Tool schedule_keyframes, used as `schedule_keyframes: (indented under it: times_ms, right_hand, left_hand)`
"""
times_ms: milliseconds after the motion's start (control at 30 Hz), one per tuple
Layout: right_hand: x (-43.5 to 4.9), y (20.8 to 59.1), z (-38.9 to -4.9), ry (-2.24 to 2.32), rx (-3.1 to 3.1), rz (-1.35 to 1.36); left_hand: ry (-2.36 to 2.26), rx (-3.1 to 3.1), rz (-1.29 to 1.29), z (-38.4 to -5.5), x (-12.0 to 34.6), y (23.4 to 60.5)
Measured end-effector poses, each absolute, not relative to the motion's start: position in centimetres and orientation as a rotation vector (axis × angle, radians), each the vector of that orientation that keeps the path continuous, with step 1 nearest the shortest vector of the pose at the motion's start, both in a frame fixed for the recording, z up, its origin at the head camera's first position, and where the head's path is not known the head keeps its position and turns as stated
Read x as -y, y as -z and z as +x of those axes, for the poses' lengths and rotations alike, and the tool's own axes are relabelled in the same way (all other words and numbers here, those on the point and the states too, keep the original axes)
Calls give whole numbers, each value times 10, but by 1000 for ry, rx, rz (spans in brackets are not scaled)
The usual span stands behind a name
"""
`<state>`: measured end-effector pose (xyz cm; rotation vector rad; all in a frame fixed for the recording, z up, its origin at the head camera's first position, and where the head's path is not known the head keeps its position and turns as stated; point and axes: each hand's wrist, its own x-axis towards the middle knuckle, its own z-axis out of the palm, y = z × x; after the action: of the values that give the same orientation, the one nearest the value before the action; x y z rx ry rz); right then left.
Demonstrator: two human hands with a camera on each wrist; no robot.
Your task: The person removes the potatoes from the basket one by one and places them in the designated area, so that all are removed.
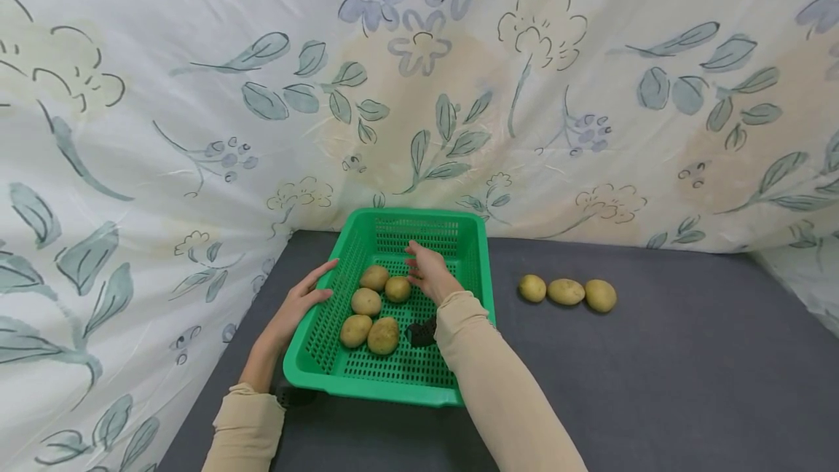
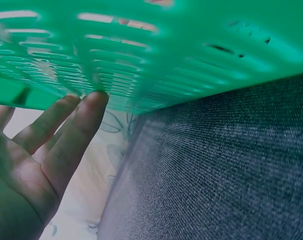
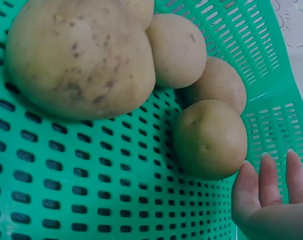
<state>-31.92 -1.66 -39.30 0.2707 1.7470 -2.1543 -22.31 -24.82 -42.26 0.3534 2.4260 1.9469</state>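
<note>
A green plastic basket [image 1: 387,384] with slotted walls holds several potatoes toward its left side. My left hand [image 1: 301,304] is at the basket's left side, fingertips at the rim. In the left wrist view its fingers [image 2: 74,127] are extended along the outside of the slotted wall. My right hand [image 1: 429,273] reaches down inside the basket with nothing in its grasp. Its fingers are parted, and one fingertip is right at the edge of a small round potato [image 3: 211,140]. A large potato with dark specks [image 3: 81,60] fills the near part of the right wrist view.
Three potatoes [image 1: 566,292] lie in a row on the dark grey cloth [image 1: 655,384] right of the basket. A white floral curtain [image 1: 419,130] hangs behind and along the left. The black right wrist camera [image 1: 422,333] is above the basket floor.
</note>
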Motion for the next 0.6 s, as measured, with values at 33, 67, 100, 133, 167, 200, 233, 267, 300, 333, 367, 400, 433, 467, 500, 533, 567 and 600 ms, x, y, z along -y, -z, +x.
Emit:
schedule_keyframes:
  times_ms: [33, 67, 100, 133, 167, 200, 233, 267, 300, 333, 367, 400, 433, 467, 500, 533, 567, 600]
  right_hand:
    - [16, 393, -319, 2141, -1755, 268]
    - [16, 393, -319, 2123, -1770, 261]
    - [16, 393, -318, 2107, -1780, 253]
    - [15, 393, -318, 2091, -1790, 249]
    - [15, 394, -318, 2075, -1803, 243]
    - [14, 394, -318, 2057, -1817, 237]
    - [14, 394, -317, 2034, -1833, 238]
    - [14, 394, -316, 2007, -1857, 234]
    - [13, 395, -316, 1984, -1869, 235]
    - [13, 394, -315, 1959, -1883, 233]
    - [13, 394, -314, 1935, -1899, 239]
    - [13, 394, -313, 1910, -1909, 244]
    - [13, 394, -312, 1883, -1920, 251]
    - [13, 394, -312, 1862, -1932, 255]
    - [12, 396, -314, 1855, -1922, 256]
    - [12, 397, -315, 1843, -1923, 265]
    - [12, 397, -315, 1830, -1922, 275]
    - [12, 398, -315, 1820, -1916, 273]
  left_hand:
    - [-1947, -2426, 352, -223, 248, 422]
    - [-1943, -2431, 351, -223, 248, 422]
    - [-1945, -2429, 350, -223, 248, 422]
    - [-1939, -2436, 352, -223, 248, 422]
    - [-1928, -2452, 355, -222, 248, 422]
    - [-1928, -2451, 355, -222, 248, 422]
    - [-1932, -2445, 354, -223, 248, 422]
    - [-1935, -2440, 356, -222, 248, 422]
    - [-1941, -2432, 357, -222, 248, 422]
    - [-1945, -2426, 359, -222, 248, 422]
    - [-1954, -2414, 359, -223, 248, 422]
    - [-1966, -2398, 358, -223, 248, 422]
    - [-1974, -2385, 360, -223, 248, 422]
    - [-1978, -2380, 361, -223, 248, 422]
    - [-1981, -2377, 362, -223, 248, 422]
    - [-1981, -2378, 363, -223, 248, 422]
    - [-1981, -2380, 362, -223, 248, 422]
    - [-1982, -2379, 363, -223, 248, 422]
